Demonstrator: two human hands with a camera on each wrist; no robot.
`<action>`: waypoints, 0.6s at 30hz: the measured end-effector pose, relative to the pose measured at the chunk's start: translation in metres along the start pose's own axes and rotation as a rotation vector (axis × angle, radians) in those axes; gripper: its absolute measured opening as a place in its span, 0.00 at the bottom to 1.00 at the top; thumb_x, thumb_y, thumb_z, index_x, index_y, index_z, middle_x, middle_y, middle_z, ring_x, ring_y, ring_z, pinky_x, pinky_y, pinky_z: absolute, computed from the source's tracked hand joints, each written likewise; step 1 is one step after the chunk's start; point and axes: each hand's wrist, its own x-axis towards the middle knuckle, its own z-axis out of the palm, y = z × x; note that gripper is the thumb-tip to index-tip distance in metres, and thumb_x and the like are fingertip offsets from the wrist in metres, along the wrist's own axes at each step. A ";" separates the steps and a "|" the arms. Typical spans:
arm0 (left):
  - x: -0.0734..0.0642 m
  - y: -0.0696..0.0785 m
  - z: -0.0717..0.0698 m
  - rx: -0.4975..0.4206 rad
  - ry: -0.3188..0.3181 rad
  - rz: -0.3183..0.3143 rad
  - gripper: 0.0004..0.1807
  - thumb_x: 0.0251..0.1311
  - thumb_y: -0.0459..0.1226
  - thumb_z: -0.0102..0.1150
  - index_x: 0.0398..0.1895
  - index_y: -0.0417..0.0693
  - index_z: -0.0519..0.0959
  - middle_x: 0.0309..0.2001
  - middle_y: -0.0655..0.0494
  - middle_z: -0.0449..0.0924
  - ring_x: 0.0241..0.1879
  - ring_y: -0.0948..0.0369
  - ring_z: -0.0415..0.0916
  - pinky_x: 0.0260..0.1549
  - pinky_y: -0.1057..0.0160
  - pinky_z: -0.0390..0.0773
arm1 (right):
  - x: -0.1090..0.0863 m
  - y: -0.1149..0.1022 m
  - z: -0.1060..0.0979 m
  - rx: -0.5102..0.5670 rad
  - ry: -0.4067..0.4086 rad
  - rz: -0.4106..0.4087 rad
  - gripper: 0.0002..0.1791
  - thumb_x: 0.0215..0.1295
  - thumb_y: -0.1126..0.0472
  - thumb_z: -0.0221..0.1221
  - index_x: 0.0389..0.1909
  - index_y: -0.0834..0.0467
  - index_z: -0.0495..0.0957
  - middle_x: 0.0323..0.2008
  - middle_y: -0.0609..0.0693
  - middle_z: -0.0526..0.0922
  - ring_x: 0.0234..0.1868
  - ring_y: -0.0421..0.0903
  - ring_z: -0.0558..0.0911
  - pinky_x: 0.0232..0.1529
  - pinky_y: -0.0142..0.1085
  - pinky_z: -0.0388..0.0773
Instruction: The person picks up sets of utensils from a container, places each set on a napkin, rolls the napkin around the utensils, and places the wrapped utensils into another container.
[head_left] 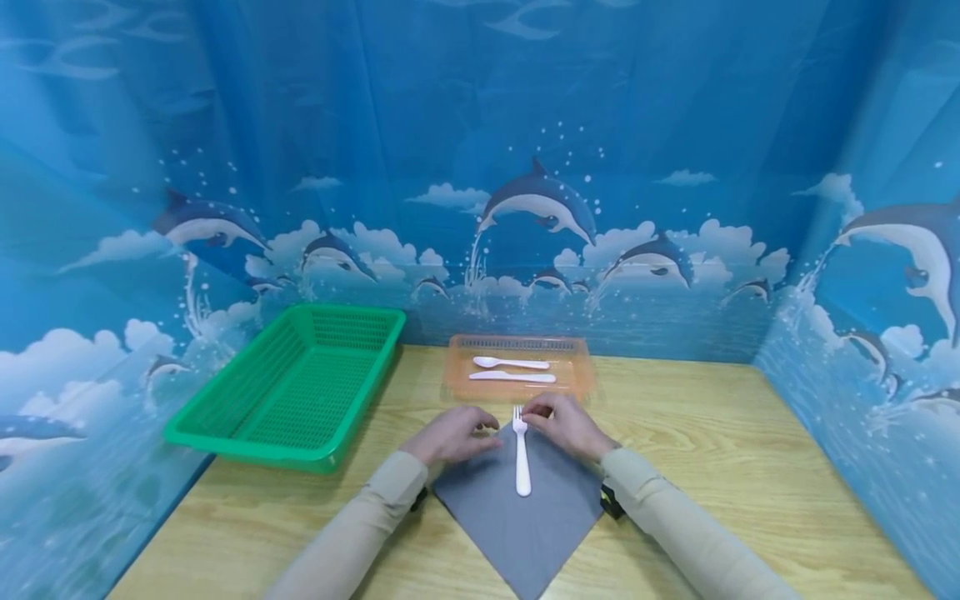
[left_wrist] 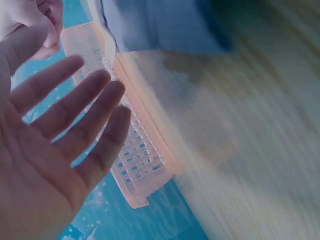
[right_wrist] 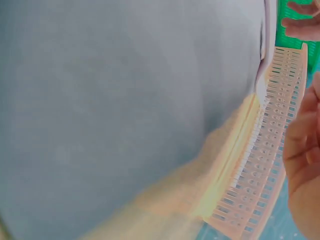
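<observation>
A white plastic fork (head_left: 522, 454) lies on a grey cloth napkin (head_left: 517, 517), tines toward the back. The napkin is turned like a diamond on the wooden table. My left hand (head_left: 459, 435) hovers left of the fork's head; its fingers (left_wrist: 102, 100) are spread and hold nothing in the left wrist view. Just right of the tines is my right hand (head_left: 566, 423), fingertips close beside the fork. In the right wrist view its fingers (right_wrist: 300, 140) are loosely bent, apart from the fork. Behind, an orange basket (head_left: 583, 371) holds a white spoon (head_left: 510, 363) and a white knife (head_left: 512, 377).
A larger green plastic basket (head_left: 356, 417) stands at the left of the wooden table (head_left: 712, 467). A blue curtain (head_left: 450, 100) printed with dolphins closes off the back and both sides.
</observation>
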 end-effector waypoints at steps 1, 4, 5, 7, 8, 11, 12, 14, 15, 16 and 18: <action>0.001 0.000 -0.001 -0.001 0.023 0.000 0.21 0.64 0.50 0.61 0.51 0.45 0.83 0.47 0.52 0.86 0.46 0.58 0.82 0.47 0.58 0.81 | 0.001 -0.001 -0.001 -0.022 0.020 -0.003 0.05 0.65 0.58 0.64 0.37 0.54 0.86 0.32 0.40 0.84 0.32 0.36 0.78 0.33 0.31 0.76; 0.003 0.000 -0.006 0.005 0.104 -0.003 0.17 0.65 0.48 0.60 0.46 0.45 0.84 0.44 0.52 0.86 0.45 0.57 0.82 0.46 0.56 0.81 | 0.005 -0.004 -0.004 -0.081 0.074 -0.002 0.05 0.66 0.58 0.63 0.36 0.53 0.86 0.32 0.40 0.83 0.32 0.36 0.78 0.32 0.31 0.75; 0.004 0.000 -0.007 0.014 0.134 -0.003 0.15 0.65 0.47 0.60 0.44 0.46 0.85 0.42 0.53 0.87 0.43 0.57 0.83 0.44 0.57 0.81 | 0.006 -0.005 -0.005 -0.098 0.090 -0.006 0.05 0.66 0.58 0.63 0.36 0.53 0.86 0.32 0.41 0.83 0.32 0.36 0.77 0.32 0.31 0.75; 0.006 0.000 -0.010 0.030 0.191 -0.011 0.12 0.65 0.46 0.61 0.39 0.49 0.86 0.37 0.56 0.87 0.38 0.60 0.82 0.41 0.59 0.81 | 0.009 -0.007 -0.007 -0.113 0.112 -0.013 0.05 0.66 0.58 0.63 0.37 0.54 0.86 0.32 0.42 0.83 0.32 0.37 0.77 0.32 0.32 0.75; 0.007 -0.001 -0.010 0.042 0.218 -0.020 0.11 0.65 0.46 0.61 0.37 0.50 0.86 0.35 0.58 0.86 0.36 0.62 0.82 0.39 0.60 0.81 | 0.010 -0.008 -0.008 -0.115 0.118 -0.012 0.06 0.67 0.58 0.62 0.37 0.55 0.86 0.32 0.42 0.83 0.31 0.37 0.77 0.31 0.32 0.75; 0.011 -0.003 -0.011 0.072 0.286 -0.054 0.09 0.65 0.45 0.62 0.33 0.52 0.86 0.31 0.61 0.85 0.31 0.65 0.80 0.34 0.63 0.79 | 0.015 -0.010 -0.010 -0.118 0.126 -0.011 0.06 0.67 0.59 0.62 0.38 0.57 0.86 0.31 0.43 0.83 0.31 0.37 0.77 0.31 0.32 0.75; 0.012 -0.004 -0.012 0.078 0.308 -0.067 0.09 0.65 0.44 0.62 0.32 0.52 0.85 0.30 0.61 0.85 0.30 0.66 0.79 0.33 0.64 0.79 | 0.016 -0.010 -0.011 -0.124 0.131 -0.017 0.06 0.67 0.60 0.62 0.38 0.57 0.86 0.31 0.43 0.83 0.31 0.37 0.78 0.32 0.32 0.76; 0.014 -0.006 -0.011 0.093 0.355 -0.088 0.08 0.64 0.44 0.63 0.32 0.52 0.85 0.29 0.61 0.85 0.28 0.66 0.78 0.30 0.65 0.78 | 0.019 -0.010 -0.012 -0.144 0.147 -0.029 0.05 0.66 0.60 0.63 0.37 0.56 0.86 0.31 0.43 0.83 0.32 0.38 0.78 0.33 0.34 0.76; 0.014 -0.007 -0.011 0.100 0.382 -0.096 0.07 0.63 0.43 0.63 0.31 0.51 0.86 0.29 0.61 0.84 0.27 0.66 0.78 0.28 0.65 0.77 | 0.020 -0.010 -0.013 -0.157 0.160 -0.039 0.05 0.66 0.61 0.63 0.37 0.56 0.86 0.32 0.43 0.83 0.33 0.39 0.78 0.34 0.35 0.76; 0.015 -0.008 -0.011 0.105 0.410 -0.101 0.07 0.63 0.42 0.63 0.31 0.51 0.86 0.28 0.60 0.85 0.26 0.66 0.78 0.27 0.65 0.77 | 0.021 -0.010 -0.013 -0.167 0.173 -0.049 0.05 0.66 0.61 0.63 0.37 0.56 0.86 0.33 0.44 0.84 0.35 0.41 0.79 0.36 0.37 0.77; 0.016 -0.010 -0.012 0.123 0.473 -0.106 0.06 0.62 0.41 0.64 0.31 0.50 0.86 0.28 0.59 0.85 0.26 0.64 0.79 0.26 0.64 0.77 | 0.023 -0.010 -0.015 -0.192 0.198 -0.064 0.05 0.66 0.61 0.63 0.37 0.56 0.86 0.35 0.47 0.84 0.39 0.45 0.80 0.40 0.41 0.77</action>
